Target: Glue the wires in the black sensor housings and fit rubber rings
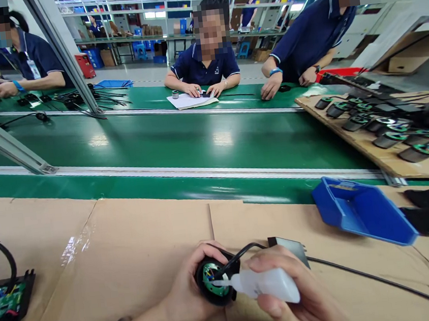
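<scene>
My left hand [185, 299] is closed around a round black part [215, 278] with a green circuit board in its open face. A black cable runs from that part to the right across the cardboard. My right hand [294, 300] grips a small white squeeze bottle [268, 283], and its thin nozzle points into the face of the black part. Both hands are low in the middle of the head view, over a sheet of cardboard [132, 251].
A blue plastic bin [361, 211] lies to the right. A black box with a green board [7, 300] sits at the left edge. A green conveyor belt [182, 141] runs across. Several black parts lie on cardboard [386, 157] at right. Three people work across the belt.
</scene>
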The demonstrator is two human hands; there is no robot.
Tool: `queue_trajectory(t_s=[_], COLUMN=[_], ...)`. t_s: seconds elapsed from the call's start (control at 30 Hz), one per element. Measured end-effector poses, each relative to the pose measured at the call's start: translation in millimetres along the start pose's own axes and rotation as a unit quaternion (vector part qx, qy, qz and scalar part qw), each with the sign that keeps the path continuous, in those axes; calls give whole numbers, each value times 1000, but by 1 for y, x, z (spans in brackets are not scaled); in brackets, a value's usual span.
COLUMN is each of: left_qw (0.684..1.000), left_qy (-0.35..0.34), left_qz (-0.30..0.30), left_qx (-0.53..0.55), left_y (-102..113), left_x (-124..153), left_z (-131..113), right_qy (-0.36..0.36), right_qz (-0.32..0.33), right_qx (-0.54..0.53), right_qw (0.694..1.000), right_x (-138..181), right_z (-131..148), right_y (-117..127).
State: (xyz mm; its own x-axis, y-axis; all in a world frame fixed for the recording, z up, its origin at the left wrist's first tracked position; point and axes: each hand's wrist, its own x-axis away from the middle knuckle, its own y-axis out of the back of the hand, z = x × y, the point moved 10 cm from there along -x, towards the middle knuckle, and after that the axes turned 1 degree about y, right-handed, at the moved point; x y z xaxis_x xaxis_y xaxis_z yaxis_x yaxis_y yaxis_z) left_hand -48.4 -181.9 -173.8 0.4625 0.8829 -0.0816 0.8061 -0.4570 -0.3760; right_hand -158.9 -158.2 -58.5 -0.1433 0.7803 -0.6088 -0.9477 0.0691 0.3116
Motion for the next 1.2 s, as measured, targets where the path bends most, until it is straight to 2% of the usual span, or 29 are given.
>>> queue_trajectory(t_s=[0.17,0.37,0.67,1.2], left_qw=[985,957,943,933], left_qy=[-55,-90,-119,-116], left_qz=[-38,-65,-75,-73], left_qx=[-160,-266,-302,-333], left_y=[8,13,13,14], left_x=[2,3,6,8], left_z=[-18,-29,-37,-37], right_qy=[-23,-16,-16,-11], right_qz=[-21,9,57,56], right_qx=[-1,19,30,38], right_qw=[1000,1000,998,998], right_x=[-2,-5,-1,-3], right_z=[-3,1,0,1], right_y=[12,3,-9,-7])
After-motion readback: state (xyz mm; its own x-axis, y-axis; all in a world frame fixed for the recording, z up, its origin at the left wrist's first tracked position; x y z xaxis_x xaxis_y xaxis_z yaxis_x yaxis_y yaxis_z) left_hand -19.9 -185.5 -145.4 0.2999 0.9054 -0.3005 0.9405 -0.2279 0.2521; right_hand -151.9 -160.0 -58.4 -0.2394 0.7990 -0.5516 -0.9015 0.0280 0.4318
